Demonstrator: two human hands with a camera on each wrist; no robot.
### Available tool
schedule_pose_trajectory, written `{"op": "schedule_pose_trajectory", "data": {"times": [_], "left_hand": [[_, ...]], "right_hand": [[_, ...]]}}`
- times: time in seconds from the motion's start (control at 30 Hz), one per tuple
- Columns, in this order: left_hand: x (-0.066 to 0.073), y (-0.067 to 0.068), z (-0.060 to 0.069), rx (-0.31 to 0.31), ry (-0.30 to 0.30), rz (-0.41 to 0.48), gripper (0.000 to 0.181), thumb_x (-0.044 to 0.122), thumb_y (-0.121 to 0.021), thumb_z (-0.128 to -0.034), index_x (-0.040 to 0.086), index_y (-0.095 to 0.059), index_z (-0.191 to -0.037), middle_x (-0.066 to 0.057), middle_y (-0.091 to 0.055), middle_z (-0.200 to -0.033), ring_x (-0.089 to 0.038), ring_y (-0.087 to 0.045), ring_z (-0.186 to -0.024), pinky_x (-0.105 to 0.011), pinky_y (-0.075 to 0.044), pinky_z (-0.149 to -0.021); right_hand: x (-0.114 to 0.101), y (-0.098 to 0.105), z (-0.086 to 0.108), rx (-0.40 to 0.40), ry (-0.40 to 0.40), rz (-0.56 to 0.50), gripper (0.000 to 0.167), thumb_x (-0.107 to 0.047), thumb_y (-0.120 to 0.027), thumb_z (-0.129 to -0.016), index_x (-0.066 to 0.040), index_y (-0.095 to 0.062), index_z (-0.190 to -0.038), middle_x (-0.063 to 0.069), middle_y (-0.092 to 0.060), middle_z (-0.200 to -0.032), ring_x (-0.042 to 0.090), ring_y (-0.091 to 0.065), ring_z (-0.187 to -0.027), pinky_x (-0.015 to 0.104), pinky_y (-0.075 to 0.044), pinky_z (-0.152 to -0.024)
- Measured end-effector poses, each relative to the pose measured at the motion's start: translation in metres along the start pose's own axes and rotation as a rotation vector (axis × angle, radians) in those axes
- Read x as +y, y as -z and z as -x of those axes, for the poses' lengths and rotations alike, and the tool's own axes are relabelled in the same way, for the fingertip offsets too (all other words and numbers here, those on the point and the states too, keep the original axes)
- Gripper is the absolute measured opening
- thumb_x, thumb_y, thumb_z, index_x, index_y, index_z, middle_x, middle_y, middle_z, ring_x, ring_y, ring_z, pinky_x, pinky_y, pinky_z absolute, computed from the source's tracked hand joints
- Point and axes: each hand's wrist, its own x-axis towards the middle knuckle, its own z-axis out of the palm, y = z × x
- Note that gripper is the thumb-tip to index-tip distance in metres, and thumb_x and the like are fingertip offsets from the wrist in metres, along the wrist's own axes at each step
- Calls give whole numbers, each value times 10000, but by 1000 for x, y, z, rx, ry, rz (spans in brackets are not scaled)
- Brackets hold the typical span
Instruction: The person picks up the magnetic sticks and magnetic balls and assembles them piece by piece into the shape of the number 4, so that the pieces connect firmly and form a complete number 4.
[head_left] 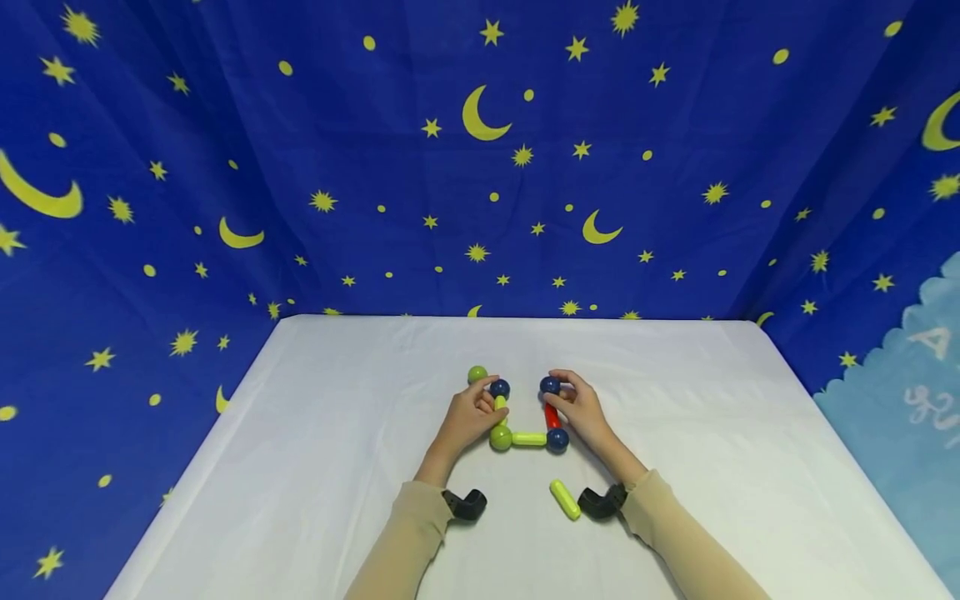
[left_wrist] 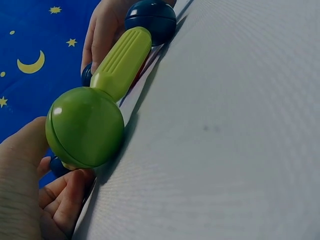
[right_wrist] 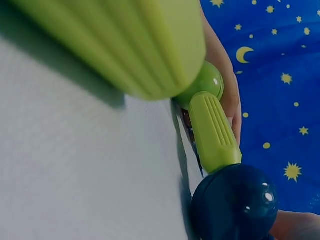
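On the white cloth a U of sticks and balls lies joined: a yellow-green stick links a green ball and a blue ball. From the green ball another yellow-green stick runs back to a blue ball; my left hand has its fingers and thumb around this side. On the right a red stick leads back to a blue ball, which my right hand grips between fingers and thumb. Another green ball is just beyond my left fingers. In the left wrist view the near green ball hides part of the left hand.
A loose yellow-green stick lies nearer me, beside the black wrist device on the right. Another black device is at the left wrist. Blue star-patterned fabric stands behind and beside the white table.
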Motion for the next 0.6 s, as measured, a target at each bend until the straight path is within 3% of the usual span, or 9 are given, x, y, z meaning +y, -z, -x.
{"op": "schedule_pose_trajectory", "data": {"times": [0.33, 0.47, 0.6], "left_hand": [[3, 2, -1, 5, 2, 5, 598, 108, -742, -803, 46, -508, -1350, -76, -608, -822, -49, -535, -651, -160, -474, -611], [1, 1, 0, 1, 5, 7, 597, 114, -740, -807, 54, -506, -1354, -71, -606, -821, -48, -527, -647, -163, -469, -612], [1, 0, 0, 1, 12, 15, 599, 116, -740, -807, 57, -505, -1355, -64, -601, -817, -45, -520, -643, -162, -464, -608]], "right_hand": [[-19, 2, 2, -15, -48, -54, 446, -72, -641, -891, 49, -509, -1300, 245, -581, -1215, 83, -536, -820, 131, -445, -697], [-6, -1, -1, -2, -59, -78, 435, -92, -658, -882, 5, -535, -1288, 220, -602, -1179, 53, -533, -786, 144, -445, -694], [-6, -1, -1, 10, -58, -86, 426, -88, -663, -875, 7, -547, -1274, 215, -611, -1133, 73, -529, -766, 164, -440, -675]]}}
